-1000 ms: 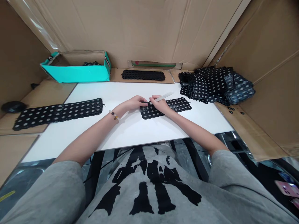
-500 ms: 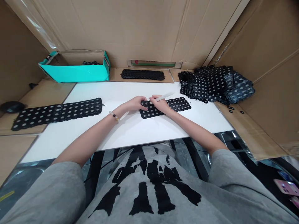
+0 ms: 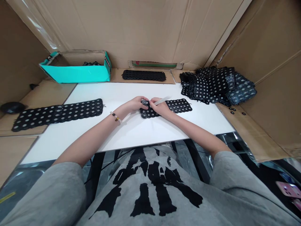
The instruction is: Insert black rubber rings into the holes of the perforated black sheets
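Observation:
A black strip with rows of pale round dots lies on the white board in front of me. My left hand pinches the strip's left end between thumb and fingers, lifting its upper edge a little. In my right hand is a thin, whitish pen-like tool, its tip pointing down-left at the strip beside my left fingertips. The exact tip is hidden by the fingers. A longer strip of the same dotted kind lies flat at the left.
A turquoise-fronted box holding small black pieces stands back left. A narrow black strip stack lies at the back. Piled dotted strips sit at the right, near several small black rings. Cardboard walls enclose the board.
Both hands have shifted very slightly, and the strip's left end is bent up a little more at my left fingers. The pen-like tool has moved slightly left and tilts a bit differently.

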A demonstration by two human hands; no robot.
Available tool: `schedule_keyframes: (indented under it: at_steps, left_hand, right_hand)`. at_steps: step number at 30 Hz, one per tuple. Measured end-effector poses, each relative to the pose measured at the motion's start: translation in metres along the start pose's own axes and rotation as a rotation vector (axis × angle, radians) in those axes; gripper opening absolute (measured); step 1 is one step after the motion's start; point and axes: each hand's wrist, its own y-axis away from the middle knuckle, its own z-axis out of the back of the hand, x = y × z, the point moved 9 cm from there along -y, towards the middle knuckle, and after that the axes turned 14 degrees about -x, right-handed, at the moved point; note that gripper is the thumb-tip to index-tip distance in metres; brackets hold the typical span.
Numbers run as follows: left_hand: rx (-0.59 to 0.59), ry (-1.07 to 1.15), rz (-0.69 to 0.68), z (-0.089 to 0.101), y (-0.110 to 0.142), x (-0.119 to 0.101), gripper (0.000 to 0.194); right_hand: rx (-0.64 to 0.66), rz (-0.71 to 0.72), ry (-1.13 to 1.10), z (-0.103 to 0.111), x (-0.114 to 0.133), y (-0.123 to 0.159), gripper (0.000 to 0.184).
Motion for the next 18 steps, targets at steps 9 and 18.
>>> schedule_keyframes:
  at_steps: [9,18]
  left_hand:
    - [0.068,0.072,0.116,-0.001,0.0,0.003,0.046]
    - [0.03,0.18,0.111,-0.003,-0.009,0.015,0.047]
  right_hand:
    - [-0.036,-0.041,0.069,0.003,-0.002,0.001,0.037]
    - [-0.026,0.049,0.272,-0.001,0.002,0.001,0.037]
